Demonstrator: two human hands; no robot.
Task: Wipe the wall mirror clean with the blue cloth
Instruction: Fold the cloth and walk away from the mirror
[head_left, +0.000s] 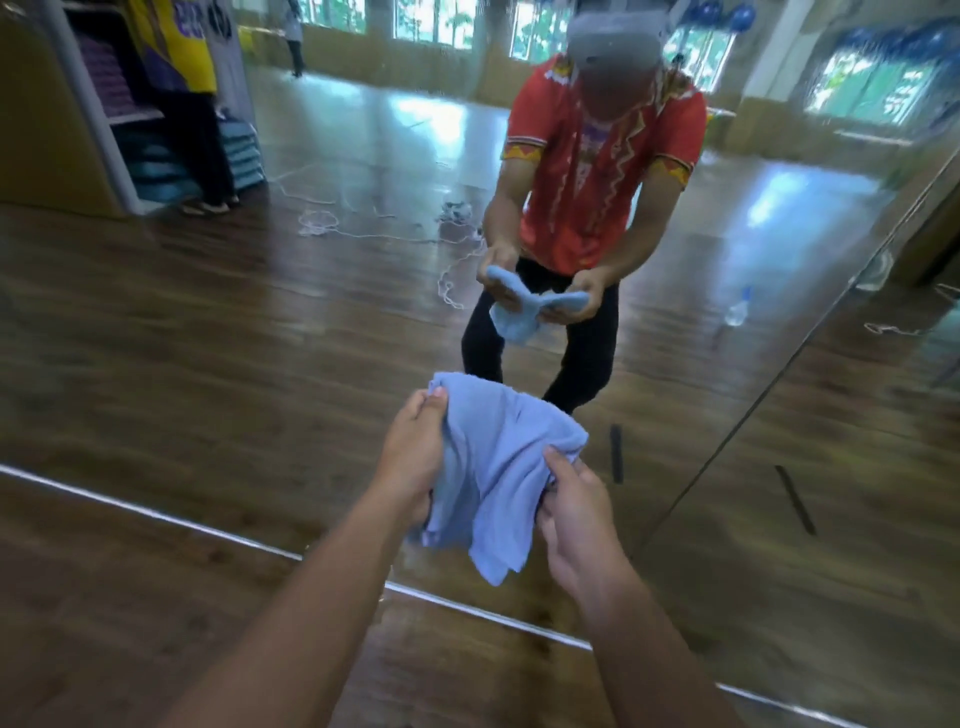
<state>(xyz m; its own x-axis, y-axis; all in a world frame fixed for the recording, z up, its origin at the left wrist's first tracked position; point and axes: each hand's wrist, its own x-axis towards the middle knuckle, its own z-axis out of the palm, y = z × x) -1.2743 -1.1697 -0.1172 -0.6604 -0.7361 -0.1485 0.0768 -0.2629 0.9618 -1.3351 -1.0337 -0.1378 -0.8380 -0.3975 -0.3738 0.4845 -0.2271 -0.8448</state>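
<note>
**A:** Where is the blue cloth (493, 467) at this moment?

**B:** The person holds it in the air with both hands, in front of the wall mirror (208, 322). It is above the pale strip (156, 512) where the glass meets the wooden floor (130, 623). It is bunched, not spread flat.

**A:** And the grip of each hand?

**B:** Both are closed on the fabric. The left hand (413, 452) pinches the upper edge, with thumb and fingers curled round a fold. The right hand (574, 525) holds the lower right side, and its fingers are partly hidden under the cloth.

**A:** How does the cloth lie between them?

**B:** Its long axis goes on a slant, from the left hand at the top down to the right hand. A loose corner hangs below them.

**A:** Which way is the mirror from the grip?

**B:** Straight ahead, beyond the cloth. The left hand seems the nearer one to the glass. The cloth does not appear to touch the glass, because its reflection (514, 317) stands well apart from the cloth itself.

**A:** So the wiping is not begun?

**B:** It seems not. Probably the cloth must first be gathered into a pad in one hand. Then it must be pushed forward until it presses flat on the glass.
</note>
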